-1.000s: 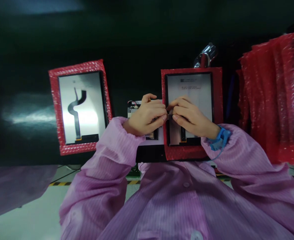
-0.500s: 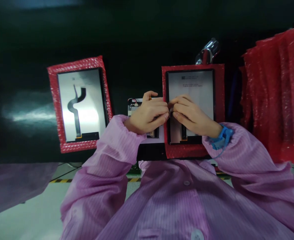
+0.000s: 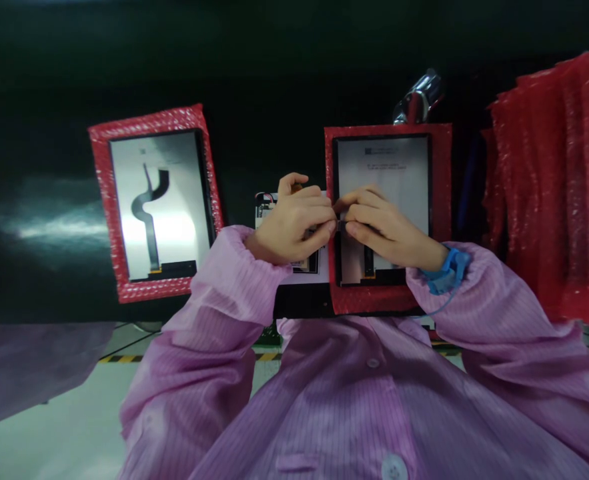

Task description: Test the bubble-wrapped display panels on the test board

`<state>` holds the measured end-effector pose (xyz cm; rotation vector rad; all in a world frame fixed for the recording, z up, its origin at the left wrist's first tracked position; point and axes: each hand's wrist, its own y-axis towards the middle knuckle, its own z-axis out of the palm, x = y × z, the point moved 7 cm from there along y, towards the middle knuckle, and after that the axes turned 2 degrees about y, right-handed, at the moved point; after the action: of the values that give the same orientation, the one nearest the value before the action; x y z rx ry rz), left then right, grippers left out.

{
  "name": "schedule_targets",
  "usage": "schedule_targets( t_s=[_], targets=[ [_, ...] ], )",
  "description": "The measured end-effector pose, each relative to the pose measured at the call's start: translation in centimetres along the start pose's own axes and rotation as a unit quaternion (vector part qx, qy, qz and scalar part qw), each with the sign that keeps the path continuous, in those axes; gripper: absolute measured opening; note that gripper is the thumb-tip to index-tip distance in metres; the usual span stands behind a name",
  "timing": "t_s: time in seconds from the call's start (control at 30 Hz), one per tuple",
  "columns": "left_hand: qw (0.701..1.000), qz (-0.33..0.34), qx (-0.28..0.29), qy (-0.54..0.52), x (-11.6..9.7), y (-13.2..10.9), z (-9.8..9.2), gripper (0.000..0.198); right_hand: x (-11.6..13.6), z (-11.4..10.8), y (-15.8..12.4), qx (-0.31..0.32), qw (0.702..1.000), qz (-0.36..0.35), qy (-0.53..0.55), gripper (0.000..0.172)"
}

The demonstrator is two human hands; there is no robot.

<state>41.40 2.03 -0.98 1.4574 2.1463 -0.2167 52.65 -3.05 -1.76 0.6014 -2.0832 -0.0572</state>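
Observation:
My left hand [image 3: 297, 223] and my right hand [image 3: 389, 227] meet at the left edge of a display panel [image 3: 409, 180]. The thumb and fingers of each are pinched, and a small greyish piece shows between the fingertips; its kind cannot be made out. The panel lies back side up on a red bubble-wrap bag [image 3: 441, 200]. Below my right hand the lower end of its dark ribbon cable [image 3: 369, 263] shows; the rest is hidden. Under my left hand sits a partly covered circuit board [image 3: 264, 207] with red and black wires.
At left, a second display panel [image 3: 124, 180] with a curved ribbon cable [image 3: 151, 240] rests on red bubble wrap [image 3: 104, 200]. Red bubble-wrap bags [image 3: 549, 187] are stacked at right. A shiny metal cylinder [image 3: 424, 93] stands behind the right panel. A blue wrist strap [image 3: 447, 270] circles my right wrist.
Both hands stay pinched at the same panel edge, with the left fingers shifting very slightly. The whole view has moved a little.

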Motion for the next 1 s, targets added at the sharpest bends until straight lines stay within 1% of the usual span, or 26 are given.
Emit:
schedule_targets(
  t_s=[0.17,0.33,0.47,0.57,0.7,0.83,0.93,1.0],
  targets=[
    [1.000,0.004,0.006,0.002,-0.01,0.01,0.04,0.033,-0.04,0.00,-0.05,-0.003,1.000,0.000,-0.020,0.021],
    [1.000,0.008,0.009,-0.002,0.08,-0.08,0.10,0.035,0.00,0.00,-0.12,0.000,1.000,0.003,-0.018,0.021],
    [1.000,0.001,-0.006,-0.001,0.14,-0.14,-0.14,0.036,-0.11,0.12,-0.12,0.006,1.000,0.003,-0.016,0.022],
    [1.000,-0.014,-0.012,-0.002,0.35,-0.20,-0.21,0.037,-0.23,0.16,-0.17,-0.001,1.000,-0.006,-0.021,0.022],
    [0.999,-0.007,-0.028,-0.016,0.42,-0.30,-0.40,0.035,-0.37,0.37,-0.26,-0.005,1.000,-0.016,-0.025,0.022],
    [0.999,-0.009,-0.024,-0.038,0.47,-0.31,-0.36,0.032,-0.16,0.40,-0.27,-0.005,0.999,-0.020,-0.029,0.023],
    [0.999,-0.019,-0.016,-0.044,0.44,-0.25,-0.23,0.032,0.30,0.36,-0.24,0.012,0.999,-0.023,-0.024,0.022],
    [0.998,-0.023,-0.023,-0.047,0.35,-0.21,-0.31,0.031,0.62,0.37,-0.28,0.030,0.999,-0.027,-0.019,0.017]
  ],
)
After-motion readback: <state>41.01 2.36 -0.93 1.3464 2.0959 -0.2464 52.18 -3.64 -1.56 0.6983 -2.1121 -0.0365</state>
